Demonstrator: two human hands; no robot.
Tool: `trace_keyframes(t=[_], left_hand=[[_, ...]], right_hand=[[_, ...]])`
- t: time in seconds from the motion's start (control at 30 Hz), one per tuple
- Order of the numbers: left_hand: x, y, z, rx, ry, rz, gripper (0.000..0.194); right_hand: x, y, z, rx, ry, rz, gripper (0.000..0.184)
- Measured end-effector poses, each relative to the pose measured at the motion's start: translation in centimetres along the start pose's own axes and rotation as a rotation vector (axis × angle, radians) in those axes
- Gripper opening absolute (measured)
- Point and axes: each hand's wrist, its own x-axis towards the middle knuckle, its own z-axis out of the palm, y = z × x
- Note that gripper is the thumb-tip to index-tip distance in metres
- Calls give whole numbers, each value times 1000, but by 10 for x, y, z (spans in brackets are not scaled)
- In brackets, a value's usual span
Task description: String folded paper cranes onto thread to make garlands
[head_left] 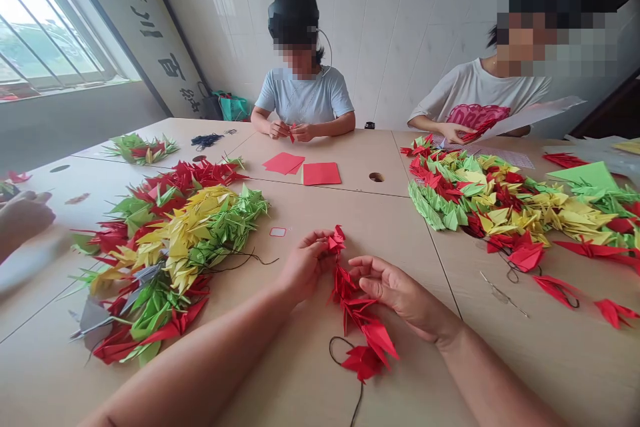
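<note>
In the middle of the table, a short string of red folded paper cranes [367, 330] hangs together on a black cord [358, 403]. My left hand [309, 268] is closed, its fingertips pinching the far end of the string at the topmost red crane [337, 239]. My right hand [400, 290] is beside the string on its right, fingers loosely curled and apart, close to the cranes without a visible grip. The lower cranes lie on the tabletop, with a loop of cord beside the lowest one.
Crane garlands in red, yellow and green lie at left [190, 220] and right [480, 180]. A needle [504, 293] lies near loose red cranes [615, 312]. Red paper sheets [321, 173] lie farther back. Two people sit opposite; another person's hand [23, 220] is at the left edge.
</note>
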Motion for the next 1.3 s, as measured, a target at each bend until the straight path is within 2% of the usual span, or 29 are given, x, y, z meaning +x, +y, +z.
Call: trace_keyframes(t=[0.2, 0.43, 0.57, 0.63, 0.7, 0.77, 0.8, 0.83, 0.93, 1.07, 1.17, 1.3], left_hand=[[1, 1, 1, -17, 11, 3, 13], [3, 4, 0, -70, 68, 11, 12], [6, 3, -2, -73, 59, 22, 14], [7, 2, -3, -70, 49, 28, 14], [7, 1, -4, -65, 38, 34, 13], [7, 1, -4, -56, 24, 31, 12], [6, 1, -4, -52, 18, 26, 12], [6, 1, -4, -49, 13, 22, 11], [4, 2, -3, -46, 3, 20, 10], [5, 2, -3, -35, -10, 16, 11], [5, 1, -3, -23, -22, 16, 12], [6, 1, -3, -10, -26, 26, 13]], right_hand=[[-3, -2, 2, 61, -162, 4, 61], [-3, 3, 3, -55, -122, 55, 62], [-2, 5, 4, -181, -146, 73, 63], [-3, 3, 4, -281, -105, 67, 60], [-7, -3, 6, -442, 32, -1, 53], [-15, -14, 10, -635, 183, -128, 43], [-20, -20, 15, -724, 213, -193, 39], [-25, -25, 20, -803, 208, -249, 36], [-44, -31, 40, -992, 64, -312, 32], [-65, -10, 60, -1222, -22, -364, 35], [-81, 15, 60, -1286, 44, -384, 42], [-104, 37, 51, -1236, 106, -389, 50]])
